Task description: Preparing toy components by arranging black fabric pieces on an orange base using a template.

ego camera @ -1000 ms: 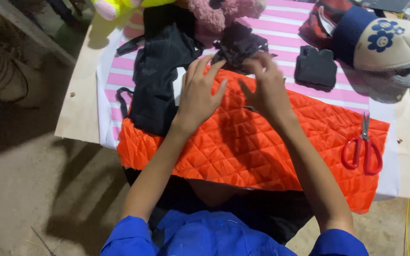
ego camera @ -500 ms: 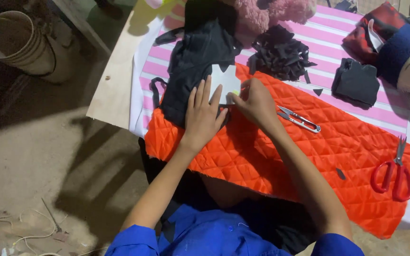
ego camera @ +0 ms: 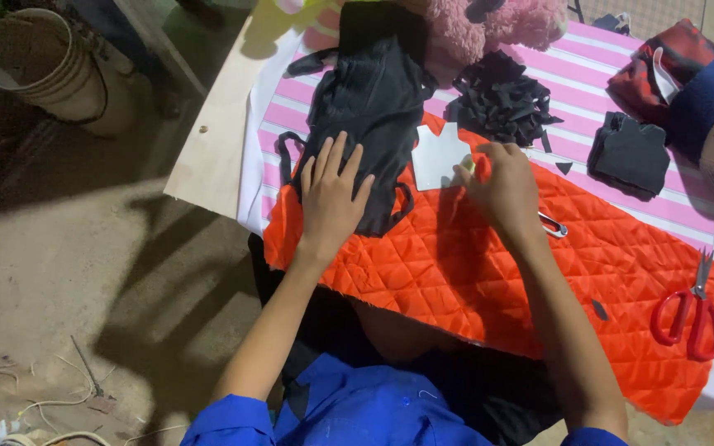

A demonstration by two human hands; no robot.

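**Holding a paper pattern flat on quilted cloth**

The left hand (ego camera: 334,188) lies open, palm down and fingers spread, on a black garment piece (ego camera: 372,107) where it overlaps the orange quilted fabric (ego camera: 489,281) near the table's left edge. The right hand (ego camera: 502,186) is curled, fingertips pinching or pressing the right edge of a small white paper pattern (ego camera: 438,155). Whether it also holds a marker I cannot tell, though a speck of yellow shows at the fingertips. The pattern rests on the far edge of the orange fabric, just beside the black garment piece and near a heap of black scraps (ego camera: 502,101). A small metal snip (ego camera: 552,225) lies on the fabric just beside the right wrist, partly hidden. Red-handled scissors (ego camera: 687,318) lie well apart, on the fabric's right end near the table's right edge.

To do this well, I judge the pattern needs to sit fully flat with no corner lifting, and its straight edges should run along the quilting lines. The left hand would serve better pressing the pattern than the garment, since the slick quilted surface probably lets paper slide. Keeping the black straps clear of the outline would avoid a false edge. Placing the pattern close to the fabric's border wastes less cloth.
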